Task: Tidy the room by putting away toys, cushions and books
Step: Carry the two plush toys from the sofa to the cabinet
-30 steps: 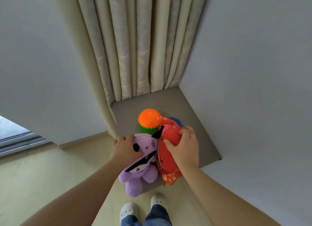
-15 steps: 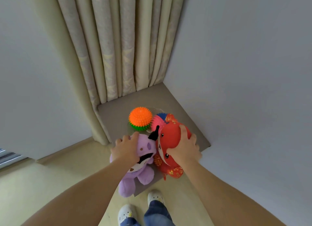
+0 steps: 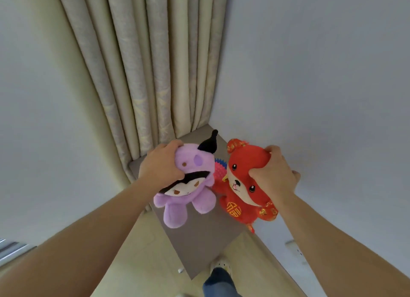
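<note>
While our left hand (image 3: 160, 165) grips the purple plush (image 3: 184, 200) by the head and our right hand (image 3: 274, 177) squeezes the red plush (image 3: 243, 163) likewise, both hang feet-down, side by side.

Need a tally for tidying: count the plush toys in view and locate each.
2. The purple plush is gripped by the left hand, the red plush by the right hand. Others may hide behind them.

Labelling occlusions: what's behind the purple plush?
Between the purple plush, gripped by the left hand, and the red plush, slivers of a pink spiky ball and a blue spiky ball show, grey mat below. Anything else behind it is covered.
</note>
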The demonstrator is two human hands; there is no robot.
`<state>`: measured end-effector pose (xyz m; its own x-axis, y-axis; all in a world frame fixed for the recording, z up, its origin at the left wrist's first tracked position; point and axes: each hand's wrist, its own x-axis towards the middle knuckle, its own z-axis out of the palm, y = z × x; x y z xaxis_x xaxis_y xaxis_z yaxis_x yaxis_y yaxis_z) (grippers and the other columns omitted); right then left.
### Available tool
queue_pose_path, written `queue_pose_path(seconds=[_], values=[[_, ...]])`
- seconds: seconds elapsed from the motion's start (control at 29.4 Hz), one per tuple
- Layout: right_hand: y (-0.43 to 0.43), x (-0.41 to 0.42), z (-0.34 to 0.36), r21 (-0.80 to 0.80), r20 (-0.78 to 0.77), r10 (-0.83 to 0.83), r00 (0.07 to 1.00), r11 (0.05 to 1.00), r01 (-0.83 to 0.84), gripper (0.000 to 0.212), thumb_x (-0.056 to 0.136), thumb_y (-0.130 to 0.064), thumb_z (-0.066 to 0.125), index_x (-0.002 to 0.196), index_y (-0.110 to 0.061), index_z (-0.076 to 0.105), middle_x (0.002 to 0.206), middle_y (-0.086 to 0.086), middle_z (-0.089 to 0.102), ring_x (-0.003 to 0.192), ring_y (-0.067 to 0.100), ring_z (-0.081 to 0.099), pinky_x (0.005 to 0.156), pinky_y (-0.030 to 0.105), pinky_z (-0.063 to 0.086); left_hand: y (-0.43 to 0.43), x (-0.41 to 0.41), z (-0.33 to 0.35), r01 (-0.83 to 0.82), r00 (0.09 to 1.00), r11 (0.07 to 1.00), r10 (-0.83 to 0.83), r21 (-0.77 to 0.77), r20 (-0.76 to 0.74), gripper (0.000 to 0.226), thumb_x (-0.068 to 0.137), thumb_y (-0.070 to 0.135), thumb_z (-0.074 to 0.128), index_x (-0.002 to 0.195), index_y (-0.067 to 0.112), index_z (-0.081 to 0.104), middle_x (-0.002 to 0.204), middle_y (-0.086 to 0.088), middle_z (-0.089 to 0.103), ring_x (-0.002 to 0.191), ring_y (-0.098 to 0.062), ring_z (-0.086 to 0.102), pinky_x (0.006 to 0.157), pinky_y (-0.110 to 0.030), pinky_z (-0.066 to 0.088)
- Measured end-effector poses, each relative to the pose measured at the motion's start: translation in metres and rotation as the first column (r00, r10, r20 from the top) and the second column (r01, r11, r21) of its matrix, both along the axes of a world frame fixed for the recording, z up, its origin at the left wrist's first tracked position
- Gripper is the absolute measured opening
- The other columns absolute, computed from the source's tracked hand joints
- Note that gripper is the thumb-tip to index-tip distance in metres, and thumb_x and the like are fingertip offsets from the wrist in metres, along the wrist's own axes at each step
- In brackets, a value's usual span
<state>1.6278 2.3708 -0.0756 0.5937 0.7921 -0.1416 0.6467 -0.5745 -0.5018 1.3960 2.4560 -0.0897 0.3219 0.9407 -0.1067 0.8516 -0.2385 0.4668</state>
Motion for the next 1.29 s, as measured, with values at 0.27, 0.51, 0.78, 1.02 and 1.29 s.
queue_pose_path(seconds=[0.27,0.51,0.78,1.02,1.29], values=[[0.048,0.049,0.055,0.072,-0.02,0.011,1.0,0.997,-0.01,0.057,0.069,-0.017,0.064,0.119,-0.027,0.039,0.096,-0.006,0.051,0.084,0.021,0.046,0.091,0.039,0.03,0.075,0.033,0.041,0.081,0.996,0.991,-0.077,0.11,-0.043,0.07,0.056,0.026,0.073,0.119,0.031,0.045,0.1,-0.001,0.053,0.092,-0.025,0.053,0.07,-0.033,0.048],[0.107,0.074,0.032,0.202,0.016,0.051,0.999,0.978,-0.053,0.069,0.062,-0.024,0.07,0.126,-0.028,0.043,0.124,0.001,0.055,0.112,0.029,0.054,0.093,0.038,0.043,0.139,0.082,0.038,0.067,0.998,0.973,-0.063,0.22,-0.026,0.066,0.062,0.017,0.071,0.123,0.022,0.046,0.114,-0.006,0.052,0.106,-0.03,0.049,0.085,-0.041,0.046],[0.155,0.06,-0.009,0.205,0.302,0.185,0.935,0.946,-0.253,0.069,0.062,-0.042,0.045,0.124,-0.015,0.057,0.115,0.006,0.064,0.104,0.033,0.057,0.088,0.041,0.043,0.196,0.109,-0.006,0.09,0.989,0.972,-0.061,0.219,-0.137,0.059,0.074,0.008,0.058,0.13,0.023,0.044,0.134,-0.003,0.041,0.122,-0.032,0.035,0.095,-0.052,0.04],[0.163,0.06,-0.048,-0.269,0.161,0.278,0.947,0.936,-0.229,0.079,0.08,-0.024,0.06,0.148,-0.028,0.018,0.15,-0.004,0.026,0.134,0.026,0.028,0.102,0.041,0.035,0.25,0.11,-0.055,0.375,0.918,0.919,-0.349,0.124,-0.189,0.055,0.074,0.006,0.061,0.126,0.019,0.051,0.128,-0.007,0.049,0.119,-0.033,0.044,0.093,-0.05,0.041],[0.183,0.046,-0.062,-0.298,0.014,0.048,0.999,0.954,-0.042,0.089,0.074,-0.032,0.066,0.146,-0.04,0.013,0.148,-0.004,0.021,0.126,0.031,0.032,0.087,0.044,0.047,0.286,0.122,-0.087,0.451,0.836,0.892,-0.429,-0.016,-0.343,0.056,0.084,0.022,0.06,0.136,0.019,0.038,0.139,-0.007,0.037,0.119,-0.032,0.045,0.093,-0.043,0.045]])
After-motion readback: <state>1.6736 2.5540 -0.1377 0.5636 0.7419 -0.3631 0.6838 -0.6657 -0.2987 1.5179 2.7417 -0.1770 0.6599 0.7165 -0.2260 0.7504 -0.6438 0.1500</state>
